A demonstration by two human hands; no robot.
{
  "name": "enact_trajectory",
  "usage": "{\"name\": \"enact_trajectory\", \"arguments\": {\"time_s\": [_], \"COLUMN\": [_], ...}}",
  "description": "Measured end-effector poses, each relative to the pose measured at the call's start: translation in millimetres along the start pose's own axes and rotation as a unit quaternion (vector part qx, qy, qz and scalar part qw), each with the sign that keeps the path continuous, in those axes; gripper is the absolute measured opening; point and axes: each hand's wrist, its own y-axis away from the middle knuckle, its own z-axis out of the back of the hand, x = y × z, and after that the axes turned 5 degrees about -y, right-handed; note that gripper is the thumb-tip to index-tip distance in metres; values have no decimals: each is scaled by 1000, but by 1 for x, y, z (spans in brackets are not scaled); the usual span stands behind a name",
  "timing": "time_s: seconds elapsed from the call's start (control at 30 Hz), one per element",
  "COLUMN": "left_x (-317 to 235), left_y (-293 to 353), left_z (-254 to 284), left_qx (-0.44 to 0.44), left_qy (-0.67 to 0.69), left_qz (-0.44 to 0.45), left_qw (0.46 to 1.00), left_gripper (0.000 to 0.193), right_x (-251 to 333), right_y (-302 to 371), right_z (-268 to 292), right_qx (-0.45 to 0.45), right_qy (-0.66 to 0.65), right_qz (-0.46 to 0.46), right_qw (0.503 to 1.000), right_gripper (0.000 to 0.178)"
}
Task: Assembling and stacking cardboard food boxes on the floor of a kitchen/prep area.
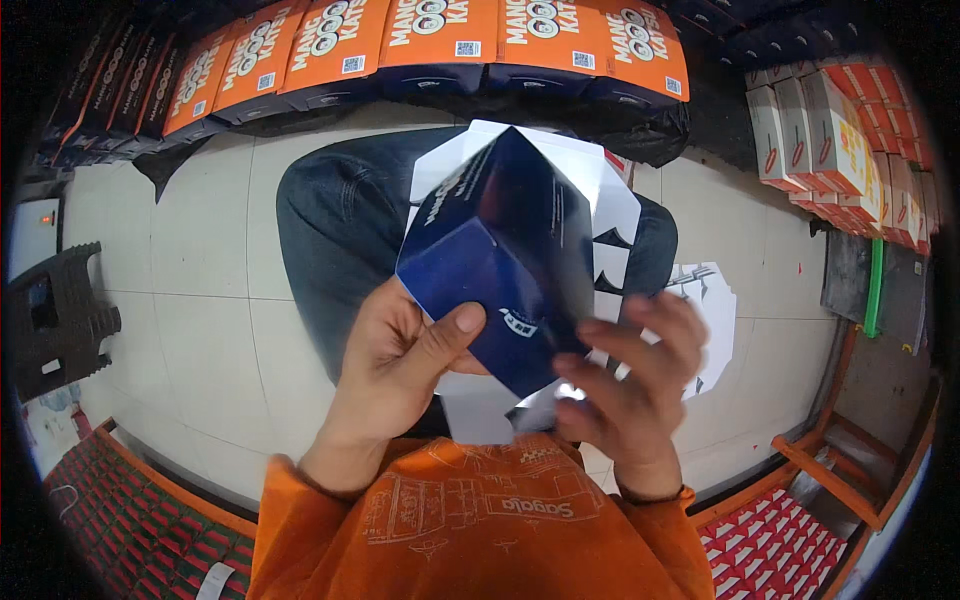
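A dark blue folding carton (470, 265) with small white print is held over my lap, partly folded, its panels bent at an angle. My left hand (400, 345) grips its lower left side, thumb pressed on the blue face and fingers behind. At its lower right edge, my right hand (630, 375) has its fingers apart and slightly blurred, the fingertips touching or very near a side panel. Flat carton blanks (615, 205) with white sides lie on my lap beneath it. A pale flap (480, 415) sticks out below the blue panel.
Orange and dark blue boxes (430, 35) stand in a row ahead. More white and orange boxes (835, 135) are stacked at the right. White blanks (710, 310) lie on the tiled floor by my right knee. A black plastic chair or stool (60, 310) is at the left.
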Motion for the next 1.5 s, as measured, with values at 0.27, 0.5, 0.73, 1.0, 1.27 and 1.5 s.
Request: {"name": "enact_trajectory", "arguments": {"time_s": [0.27,0.5,0.73,1.0,1.27,1.5], "left_x": [-3,18,43,37,4,63], "left_y": [-1,1,-45,-41,-16,-36], "left_z": [-1,2,32,27,152,97], "left_qx": [-69,-115,-22,83,40,305], "left_qy": [64,-43,-118,-418,-23,-35], "left_qz": [-1,58,-41,-58,-49,-108], "left_qw": [996,991,992,903,998,946], "left_gripper": [34,29,33,45,60,101], "right_x": [-4,-13,-58,-52,-64,-47], "right_y": [-13,-19,-7,-31,-2,10], "right_z": [1,-4,-28,-27,-35,-65], "right_qx": [54,120,-102,124,-73,-29], "right_qy": [31,-1,-413,-54,-451,-409], "right_qz": [24,-17,-230,-62,-290,-271], "right_qw": [998,993,875,989,841,871], "right_gripper": [48,30,43,81,65,58]}}
